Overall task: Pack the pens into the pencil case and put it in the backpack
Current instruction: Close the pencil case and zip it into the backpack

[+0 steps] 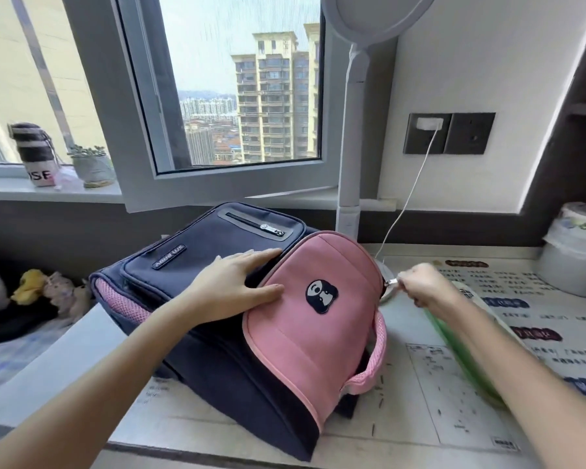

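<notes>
A navy and pink backpack (305,319) lies on its back across the desk, its pink panel with a small black-and-white patch facing up. My left hand (230,286) rests flat on it, fingers spread across the seam between the navy pocket and the pink panel. My right hand (423,286) is at the bag's right edge, pinching a small metal zipper pull (391,282). No pens or pencil case are visible.
The desk (420,418) is covered with printed sheets. A green folder (460,353) lies under my right forearm. A white lamp pole (351,147) and a charging cable (410,194) stand behind the bag. A white container (575,252) sits at far right, soft toys (48,289) at left.
</notes>
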{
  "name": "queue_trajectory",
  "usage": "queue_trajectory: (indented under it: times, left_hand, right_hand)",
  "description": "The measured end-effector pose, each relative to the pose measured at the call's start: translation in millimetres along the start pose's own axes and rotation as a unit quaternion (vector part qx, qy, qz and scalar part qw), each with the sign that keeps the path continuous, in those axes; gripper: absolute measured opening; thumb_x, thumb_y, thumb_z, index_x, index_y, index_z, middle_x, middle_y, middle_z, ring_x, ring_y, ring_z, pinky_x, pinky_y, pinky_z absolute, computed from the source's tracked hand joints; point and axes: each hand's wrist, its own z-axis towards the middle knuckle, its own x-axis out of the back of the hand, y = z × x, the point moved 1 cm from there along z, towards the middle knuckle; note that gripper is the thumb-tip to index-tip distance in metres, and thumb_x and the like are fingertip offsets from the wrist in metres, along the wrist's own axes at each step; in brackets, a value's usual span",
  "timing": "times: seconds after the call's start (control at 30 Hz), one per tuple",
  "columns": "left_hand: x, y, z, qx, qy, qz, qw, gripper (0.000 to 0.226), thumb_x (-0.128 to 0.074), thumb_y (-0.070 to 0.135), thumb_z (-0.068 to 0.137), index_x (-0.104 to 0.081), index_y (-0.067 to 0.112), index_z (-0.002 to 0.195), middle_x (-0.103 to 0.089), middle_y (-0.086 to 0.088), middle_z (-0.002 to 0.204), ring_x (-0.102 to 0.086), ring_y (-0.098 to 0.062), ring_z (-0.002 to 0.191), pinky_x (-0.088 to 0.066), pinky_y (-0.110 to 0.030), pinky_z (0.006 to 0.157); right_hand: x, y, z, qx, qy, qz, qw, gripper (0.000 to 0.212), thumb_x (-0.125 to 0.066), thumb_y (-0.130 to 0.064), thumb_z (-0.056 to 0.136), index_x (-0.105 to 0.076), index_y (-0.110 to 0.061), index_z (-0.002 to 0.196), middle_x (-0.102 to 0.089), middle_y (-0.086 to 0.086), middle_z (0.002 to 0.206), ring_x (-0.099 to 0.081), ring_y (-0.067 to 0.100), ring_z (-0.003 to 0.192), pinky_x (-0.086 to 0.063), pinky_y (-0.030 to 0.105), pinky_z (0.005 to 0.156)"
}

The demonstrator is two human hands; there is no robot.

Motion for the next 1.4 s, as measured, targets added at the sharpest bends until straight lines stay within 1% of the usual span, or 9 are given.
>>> queue_trajectory:
  times: [0.23,0.4,0.67,0.87,0.97,1.07,1.17,1.27,1.4]
  left_hand:
    - [-12,-15,10,0.030,-0.054,-0.108,0.992,0.068,-0.039,0.071,0.067,-0.038,0.051,0.132,-0.037,0.019,0.140,-0.018,0.000,0.139,0.002,-0.041,0.118]
    - [0,-25,18,0.138,-0.066,-0.468,0.870,0.053,-0.036,0.053,0.092,-0.050,0.019,0.131,-0.055,0.005,0.134,-0.039,-0.013,0.133,-0.014,-0.037,0.117]
    - [1,-20,11,0.113,-0.104,-0.551,0.820,0.071,-0.015,0.057,0.094,-0.048,0.008,0.132,-0.059,-0.007,0.125,-0.049,-0.023,0.121,-0.029,-0.038,0.108]
    - [17,-17,-32,0.012,0.004,-0.404,0.915,0.049,-0.039,0.045,0.095,-0.053,0.011,0.126,-0.058,-0.005,0.129,-0.055,-0.011,0.115,-0.042,-0.016,0.096]
    - [26,-28,-68,-0.050,-0.006,-0.117,0.992,0.066,-0.056,0.069,0.065,-0.052,0.041,0.125,-0.045,0.027,0.133,-0.034,0.014,0.125,-0.012,-0.030,0.116]
    - [9,-46,-93,-0.112,0.068,0.126,0.983,0.092,-0.042,0.087,0.056,-0.032,0.043,0.137,-0.037,0.020,0.142,-0.026,-0.005,0.137,-0.002,-0.047,0.115]
    - [-4,-53,-90,-0.138,0.190,0.137,0.962,0.080,-0.031,0.084,0.066,-0.037,0.037,0.131,-0.056,0.005,0.131,-0.046,-0.020,0.125,-0.021,-0.061,0.108]
    - [-9,-51,-81,-0.135,0.244,0.136,0.951,0.067,-0.027,0.077,0.077,-0.044,0.029,0.120,-0.064,0.001,0.119,-0.053,-0.022,0.115,-0.027,-0.067,0.102]
    - [-16,-56,-69,-0.112,0.238,0.139,0.955,0.070,-0.028,0.075,0.079,-0.058,0.025,0.119,-0.065,0.002,0.117,-0.055,-0.024,0.112,-0.025,-0.070,0.100]
  right_hand:
    - [-23,-135,-14,0.241,0.081,-0.310,0.916,0.018,-0.046,-0.010,0.084,-0.054,-0.005,0.068,-0.063,0.026,0.095,-0.059,0.038,0.090,-0.039,0.031,0.068]
    - [-72,-179,-75,0.418,0.073,-0.462,0.779,0.027,-0.042,-0.004,0.087,-0.061,-0.003,0.106,-0.058,0.015,0.115,-0.051,0.031,0.108,-0.038,0.032,0.075]
    - [-113,-134,-165,0.588,0.135,-0.349,0.717,0.038,-0.027,-0.003,0.064,-0.064,-0.007,0.056,-0.059,0.007,0.059,-0.057,0.025,0.056,-0.044,0.029,0.048]
    - [-95,-119,-163,0.549,0.143,-0.269,0.779,0.015,-0.061,-0.012,0.074,-0.060,-0.006,0.060,-0.061,0.010,0.067,-0.059,0.031,0.065,-0.045,0.032,0.052]
    - [-84,-126,-153,0.494,0.102,-0.252,0.826,0.023,-0.054,-0.017,0.088,-0.066,-0.003,0.075,-0.064,0.011,0.083,-0.057,0.033,0.084,-0.044,0.036,0.067]
    - [-83,-144,-152,0.478,0.057,-0.271,0.833,0.026,-0.048,-0.022,0.093,-0.067,-0.005,0.090,-0.062,0.008,0.099,-0.050,0.028,0.100,-0.037,0.034,0.079]
    - [-93,-158,-171,0.542,0.046,-0.302,0.783,0.022,-0.053,-0.017,0.090,-0.067,-0.004,0.081,-0.062,0.010,0.090,-0.051,0.030,0.092,-0.040,0.037,0.079]
    - [-95,-147,-207,0.662,0.059,-0.321,0.675,0.011,-0.069,-0.009,0.071,-0.063,-0.010,0.062,-0.058,0.005,0.068,-0.052,0.027,0.070,-0.047,0.038,0.061]
    - [-76,-89,-233,0.727,0.049,-0.430,0.533,0.020,-0.049,-0.003,0.076,-0.055,-0.016,0.061,-0.051,-0.001,0.068,-0.044,0.021,0.071,-0.029,0.031,0.063]
